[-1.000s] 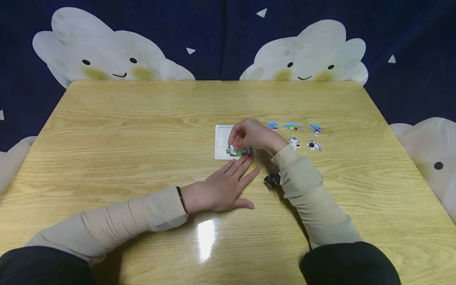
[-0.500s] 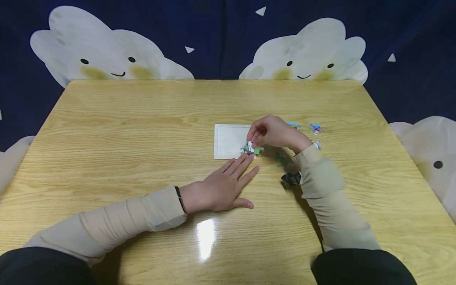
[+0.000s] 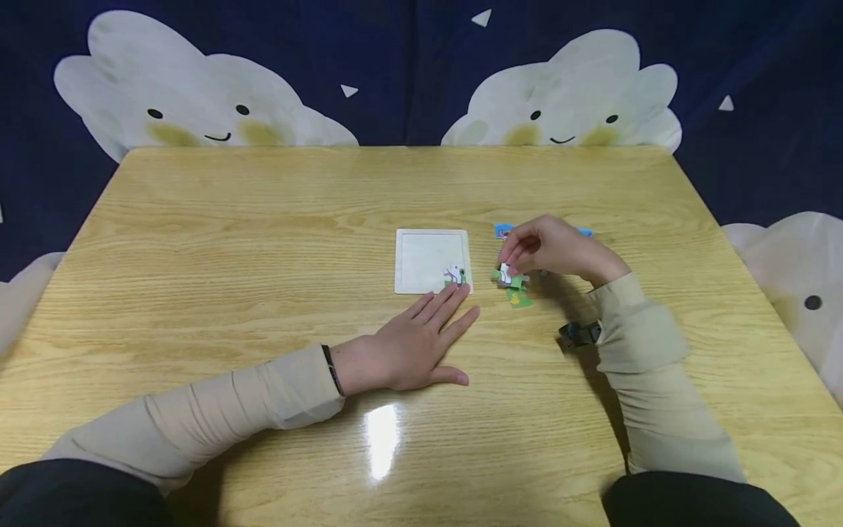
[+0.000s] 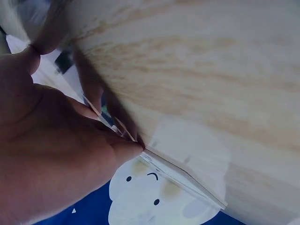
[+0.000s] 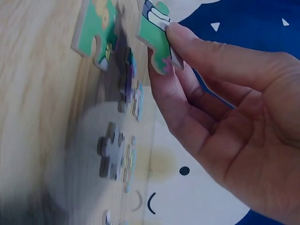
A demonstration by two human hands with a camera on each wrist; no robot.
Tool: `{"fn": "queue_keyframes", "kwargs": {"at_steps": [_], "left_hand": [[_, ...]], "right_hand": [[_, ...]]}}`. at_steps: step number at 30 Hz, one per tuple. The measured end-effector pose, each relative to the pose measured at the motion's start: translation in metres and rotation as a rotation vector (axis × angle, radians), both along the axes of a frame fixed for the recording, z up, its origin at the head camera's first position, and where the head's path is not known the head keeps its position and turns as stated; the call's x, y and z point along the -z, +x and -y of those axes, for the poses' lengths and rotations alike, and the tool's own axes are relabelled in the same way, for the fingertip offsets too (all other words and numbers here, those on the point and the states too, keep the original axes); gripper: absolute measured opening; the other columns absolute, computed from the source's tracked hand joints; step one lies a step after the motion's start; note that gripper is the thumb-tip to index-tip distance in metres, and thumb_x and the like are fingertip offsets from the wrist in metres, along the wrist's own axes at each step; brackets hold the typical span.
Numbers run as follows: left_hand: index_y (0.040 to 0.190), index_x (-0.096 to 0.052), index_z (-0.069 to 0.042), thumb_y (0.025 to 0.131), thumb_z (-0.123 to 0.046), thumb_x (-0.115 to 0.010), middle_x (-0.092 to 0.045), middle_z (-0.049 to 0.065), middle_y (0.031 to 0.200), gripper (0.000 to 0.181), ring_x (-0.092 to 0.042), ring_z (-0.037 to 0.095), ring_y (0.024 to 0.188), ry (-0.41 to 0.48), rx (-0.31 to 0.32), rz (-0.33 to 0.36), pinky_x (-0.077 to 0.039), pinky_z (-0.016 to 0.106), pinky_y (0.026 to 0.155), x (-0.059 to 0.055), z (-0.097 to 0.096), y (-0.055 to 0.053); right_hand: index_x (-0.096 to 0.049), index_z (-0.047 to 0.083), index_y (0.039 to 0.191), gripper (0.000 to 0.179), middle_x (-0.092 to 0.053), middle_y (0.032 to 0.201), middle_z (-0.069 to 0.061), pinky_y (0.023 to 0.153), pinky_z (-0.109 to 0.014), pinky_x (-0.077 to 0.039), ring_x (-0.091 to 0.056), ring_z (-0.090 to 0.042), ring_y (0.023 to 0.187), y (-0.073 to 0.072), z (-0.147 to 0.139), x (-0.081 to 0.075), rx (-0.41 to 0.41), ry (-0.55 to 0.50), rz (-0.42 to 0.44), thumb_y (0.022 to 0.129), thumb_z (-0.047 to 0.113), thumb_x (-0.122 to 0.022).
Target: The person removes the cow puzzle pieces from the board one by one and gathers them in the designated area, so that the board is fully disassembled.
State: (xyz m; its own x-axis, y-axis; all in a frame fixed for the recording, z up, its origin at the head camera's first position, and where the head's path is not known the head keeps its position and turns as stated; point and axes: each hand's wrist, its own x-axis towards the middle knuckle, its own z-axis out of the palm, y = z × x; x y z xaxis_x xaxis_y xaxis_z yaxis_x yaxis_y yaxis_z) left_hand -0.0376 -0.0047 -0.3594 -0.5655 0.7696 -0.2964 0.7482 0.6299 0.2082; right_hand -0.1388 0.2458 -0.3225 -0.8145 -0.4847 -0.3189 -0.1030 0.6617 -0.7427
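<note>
My right hand (image 3: 556, 250) pinches a green and white jigsaw piece (image 5: 157, 40) between thumb and fingers, held just to the right of the white puzzle tray (image 3: 399, 263). Below it on the table lies a green piece with a yellow figure (image 3: 519, 298), also near in the right wrist view. Flat on the table, my left hand (image 3: 418, 348) spreads its straight fingers, and their tips rest at the tray's front right corner. In that corner sits a jigsaw piece (image 3: 454, 276) with a white animal part. The left wrist view shows the fingertips at the tray's edge (image 4: 185, 177).
More jigsaw pieces lie right of the tray, partly behind my right hand, among them a blue one (image 3: 503, 230). A grey-backed piece (image 5: 111, 150) shows in the right wrist view. A dark cloud-print cloth (image 3: 408, 73) hangs behind the wooden table (image 3: 230, 241).
My right hand has carried the jigsaw piece from over the tray to the right, uncovering the tray and the piece in its corner. My left hand stays in place.
</note>
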Motion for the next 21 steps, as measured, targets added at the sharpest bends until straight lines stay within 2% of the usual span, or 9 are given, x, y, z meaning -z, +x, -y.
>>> {"fn": "queue_keyframes", "kwargs": {"at_steps": [6, 11, 21], "left_hand": [[0.159, -0.004, -0.010, 0.098, -0.063, -0.038, 0.013, 0.017, 0.162, 0.088, 0.013, 0.029, 0.148, 0.020, 0.000, 0.002, -0.003, 0.042, 0.119, -0.001, 0.002, 0.000], [0.159, -0.003, -0.011, 0.098, -0.063, -0.038, 0.013, 0.017, 0.162, 0.087, 0.013, 0.028, 0.148, 0.011, -0.001, 0.003, -0.002, 0.041, 0.119, 0.000, 0.002, -0.001], [0.159, -0.002, -0.011, 0.098, -0.063, -0.037, 0.014, 0.017, 0.162, 0.087, 0.013, 0.028, 0.148, 0.001, 0.005, -0.007, -0.004, 0.041, 0.119, -0.001, 0.001, -0.001]], "right_hand": [[-0.070, -0.003, 0.097, 0.010, -0.068, 0.087, -0.011, 0.067, -0.030, -0.053, -0.065, -0.019, 0.078, 0.001, -0.012, -0.001, 0.009, 0.021, 0.021, 0.087, -0.004, -0.070], [-0.070, -0.004, 0.098, 0.011, -0.068, 0.089, -0.012, 0.070, -0.028, -0.054, -0.065, -0.018, 0.079, 0.004, -0.029, 0.001, 0.011, 0.030, 0.018, 0.087, -0.003, -0.071], [-0.070, -0.003, 0.096, 0.011, -0.069, 0.088, -0.012, 0.068, -0.026, -0.052, -0.063, -0.016, 0.078, 0.013, -0.048, 0.007, 0.009, 0.083, 0.027, 0.085, -0.005, -0.072]]}}
